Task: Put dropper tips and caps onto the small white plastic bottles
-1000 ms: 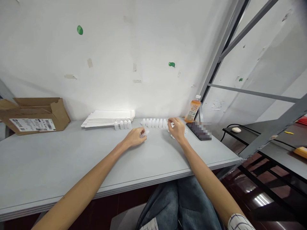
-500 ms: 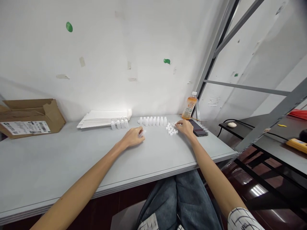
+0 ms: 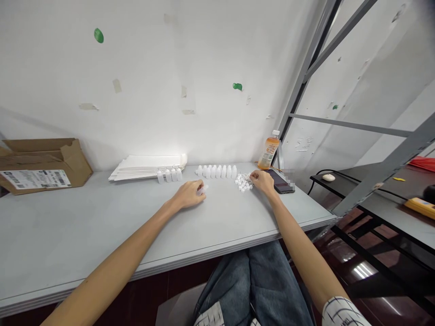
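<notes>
My left hand (image 3: 189, 194) rests on the grey table (image 3: 84, 226), fingers curled round a small white bottle (image 3: 201, 190) lying on its side. Beyond it a row of several small white bottles (image 3: 217, 171) stands upright near the wall, and a shorter row of white bottles (image 3: 169, 175) stands to the left. My right hand (image 3: 262, 180) reaches to a heap of small white caps (image 3: 243, 182), its fingertips pinched at the heap's right edge; I cannot make out whether a cap is in them.
A stack of white flat sheets (image 3: 146, 165) lies against the wall. A torn cardboard box (image 3: 41, 165) sits at far left. An orange drink bottle (image 3: 268, 152) and a dark phone (image 3: 280, 181) are at the right end. Grey metal shelving (image 3: 340, 122) stands right.
My right hand moved right from the bottle row to the cap heap, which now shows. My left hand stayed put on the lying bottle. The view shifted slightly.
</notes>
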The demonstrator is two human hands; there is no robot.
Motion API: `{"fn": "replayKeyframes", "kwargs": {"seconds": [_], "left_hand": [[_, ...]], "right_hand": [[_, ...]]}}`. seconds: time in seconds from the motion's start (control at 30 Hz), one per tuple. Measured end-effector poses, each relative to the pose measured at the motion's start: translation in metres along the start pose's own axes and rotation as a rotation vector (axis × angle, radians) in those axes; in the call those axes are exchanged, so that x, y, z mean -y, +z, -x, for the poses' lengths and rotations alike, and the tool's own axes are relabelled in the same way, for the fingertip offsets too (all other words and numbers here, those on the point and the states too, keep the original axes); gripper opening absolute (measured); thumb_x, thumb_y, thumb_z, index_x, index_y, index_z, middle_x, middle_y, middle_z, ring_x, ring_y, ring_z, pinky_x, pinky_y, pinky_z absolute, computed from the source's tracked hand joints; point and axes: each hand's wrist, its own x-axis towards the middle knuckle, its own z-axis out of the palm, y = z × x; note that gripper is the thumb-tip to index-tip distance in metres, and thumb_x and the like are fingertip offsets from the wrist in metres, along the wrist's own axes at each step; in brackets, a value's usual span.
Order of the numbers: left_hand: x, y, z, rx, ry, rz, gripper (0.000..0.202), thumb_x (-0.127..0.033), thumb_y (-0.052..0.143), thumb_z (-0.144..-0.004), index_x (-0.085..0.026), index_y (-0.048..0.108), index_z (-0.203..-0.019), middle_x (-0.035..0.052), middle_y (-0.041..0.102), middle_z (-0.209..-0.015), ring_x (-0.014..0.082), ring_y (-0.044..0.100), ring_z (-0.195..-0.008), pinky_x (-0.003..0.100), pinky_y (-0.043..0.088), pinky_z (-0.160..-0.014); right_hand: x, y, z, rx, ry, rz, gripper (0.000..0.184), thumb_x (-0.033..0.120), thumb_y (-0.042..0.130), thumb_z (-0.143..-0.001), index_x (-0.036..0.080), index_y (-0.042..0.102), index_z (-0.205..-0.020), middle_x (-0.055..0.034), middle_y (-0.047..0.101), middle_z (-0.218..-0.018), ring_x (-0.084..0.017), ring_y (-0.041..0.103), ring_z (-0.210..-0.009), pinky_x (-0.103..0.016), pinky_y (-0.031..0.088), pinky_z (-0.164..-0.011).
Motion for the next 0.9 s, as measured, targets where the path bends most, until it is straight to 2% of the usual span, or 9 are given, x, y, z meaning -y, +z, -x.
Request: {"fn": "replayKeyframes", "kwargs": {"seconds": [0.2,0.47,0.67,0.77,0.9], "left_hand": [[0.001,0.0,0.0,0.015,0.0,-0.012,0.013,-0.03,0.049,-0.072,-0.021,0.052,-0.081,0.0031,0.062,-0.076,0.0201,0.055,-0.068,0.03,0.035,-0.06],[-0.002,0.0,0.0,0.037,0.005,-0.027,0.009,-0.028,0.049,-0.072,-0.021,0.049,-0.078,0.0033,0.061,-0.075,0.0203,0.054,-0.068,0.029,0.032,-0.059],[-0.008,0.001,0.002,0.069,0.002,-0.056,0.007,-0.025,0.044,-0.077,-0.021,0.046,-0.073,0.0031,0.057,-0.068,0.0199,0.052,-0.064,0.03,0.027,-0.057],[-0.013,0.0,0.004,0.089,-0.02,-0.03,0.008,-0.025,0.042,-0.079,-0.021,0.048,-0.075,0.0028,0.058,-0.069,0.0198,0.052,-0.064,0.029,0.027,-0.058],[-0.016,-0.002,0.004,0.118,-0.038,0.037,0.012,-0.024,0.04,-0.081,-0.022,0.052,-0.08,0.0022,0.059,-0.072,0.0196,0.053,-0.067,0.029,0.029,-0.059]], "right_hand": [[0.003,-0.004,0.002,0.066,0.015,-0.041,0.023,0.019,0.059,-0.076,0.024,0.071,-0.095,-0.0003,0.074,-0.088,-0.02,0.065,-0.088,-0.027,0.041,-0.07],[0.0,-0.004,0.0,-0.107,0.062,-0.201,0.021,0.023,0.056,-0.078,0.022,0.073,-0.09,-0.0046,0.074,-0.089,-0.022,0.066,-0.089,-0.029,0.045,-0.075],[-0.003,0.003,-0.006,-0.274,-0.018,-0.432,0.024,0.026,0.054,-0.075,0.016,0.074,-0.085,-0.0081,0.074,-0.085,-0.022,0.066,-0.077,-0.035,0.05,-0.08],[0.01,0.003,-0.006,-0.31,-0.114,-0.609,0.028,0.029,0.053,-0.076,0.014,0.073,-0.088,-0.0084,0.073,-0.086,-0.021,0.065,-0.074,-0.035,0.053,-0.072],[0.053,0.004,-0.001,-0.254,-0.276,-0.703,0.024,0.026,0.052,-0.078,0.015,0.072,-0.085,-0.0078,0.07,-0.084,-0.019,0.063,-0.074,-0.029,0.051,-0.061]]}}
